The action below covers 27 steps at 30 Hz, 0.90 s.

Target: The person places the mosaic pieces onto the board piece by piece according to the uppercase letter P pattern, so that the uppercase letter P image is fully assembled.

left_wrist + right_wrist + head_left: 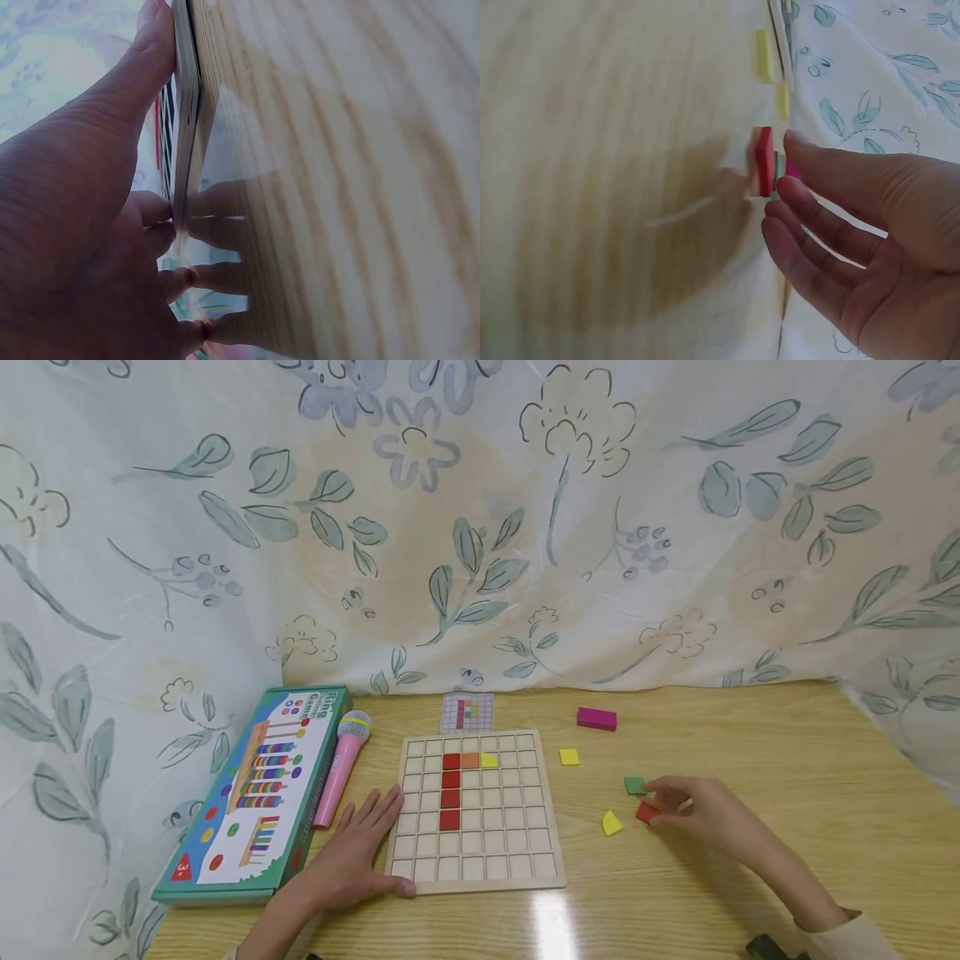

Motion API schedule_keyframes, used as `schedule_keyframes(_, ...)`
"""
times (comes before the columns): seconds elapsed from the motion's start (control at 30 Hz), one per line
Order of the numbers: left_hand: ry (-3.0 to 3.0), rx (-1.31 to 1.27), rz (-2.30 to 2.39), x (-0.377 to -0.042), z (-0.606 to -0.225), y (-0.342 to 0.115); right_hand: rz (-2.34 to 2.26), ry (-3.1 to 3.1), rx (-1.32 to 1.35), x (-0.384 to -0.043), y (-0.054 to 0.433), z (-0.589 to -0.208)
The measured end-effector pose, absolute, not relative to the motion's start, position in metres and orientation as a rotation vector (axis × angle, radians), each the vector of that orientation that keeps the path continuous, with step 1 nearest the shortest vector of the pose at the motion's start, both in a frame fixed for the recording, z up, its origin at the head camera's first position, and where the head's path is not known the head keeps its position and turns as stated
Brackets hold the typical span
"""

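Note:
A wooden grid board (480, 864) holds a column of red square tiles (450, 798), an orange tile (470, 761) and a yellow quarter-round tile (489, 761). My left hand (348, 860) rests at its left side, fingers stretched along the edge and thumb at the front corner. At the right, my right hand (701, 818) is over a loose red tile (765, 161), thumb and index finger spread apart at its edge. A green tile (634, 786) lies just behind the red one. Left of them is a loose yellow quarter-round tile (612, 823).
Behind the board lies a pattern card (467, 713). A yellow square tile (569, 757) and a magenta block (597, 719) lie to the right. On the left are a pink microphone (341, 777) and a game box (255, 793). Floral cloth (480, 527) hangs behind.

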<state>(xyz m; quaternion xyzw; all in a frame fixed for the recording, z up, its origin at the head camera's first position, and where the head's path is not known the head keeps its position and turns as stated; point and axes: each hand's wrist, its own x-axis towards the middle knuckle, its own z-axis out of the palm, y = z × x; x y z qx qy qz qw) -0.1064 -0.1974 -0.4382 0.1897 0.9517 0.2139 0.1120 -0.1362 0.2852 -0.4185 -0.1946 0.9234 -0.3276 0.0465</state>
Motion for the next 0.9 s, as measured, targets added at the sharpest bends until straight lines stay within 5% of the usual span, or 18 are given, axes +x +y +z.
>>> schedule_keyframes(0.9, 2.795, 0.578, 0.627, -0.106, -0.436, -0.197, -0.949, 2.854, -0.597, -0.139, 0.267, -0.417)
